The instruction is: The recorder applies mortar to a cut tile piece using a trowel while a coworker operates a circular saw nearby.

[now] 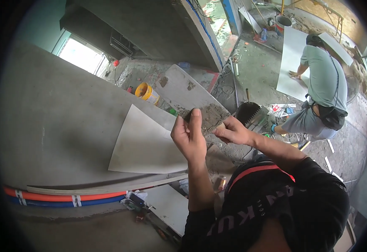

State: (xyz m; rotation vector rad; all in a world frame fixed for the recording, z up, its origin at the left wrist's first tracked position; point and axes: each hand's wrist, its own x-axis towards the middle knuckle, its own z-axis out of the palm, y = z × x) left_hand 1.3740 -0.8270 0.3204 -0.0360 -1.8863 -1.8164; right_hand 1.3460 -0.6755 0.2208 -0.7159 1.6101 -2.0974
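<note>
A long pale grey board (182, 87) stretches away from me, its near end caked with dark, crumbly dirt or mortar. My left hand (192, 136) is closed at the near left side of this board, its thumb raised over the dirty surface and its other fingers curled. At the near right edge my right hand (235, 131) is closed too, thumb and forefinger pinched together. The fingers under the board are hidden. Just beyond my right hand lies a dark, broad piece with a toothed edge and a handle (247, 111).
A large pale sheet (143, 145) leans at left against a grey wall (53, 113). Beyond stands a yellow bucket (145, 92). Another person (325, 82) bends over a white sheet (292, 63) at right. Orange and blue pipes (57, 197) run low at left. Offcuts and rubble litter the floor.
</note>
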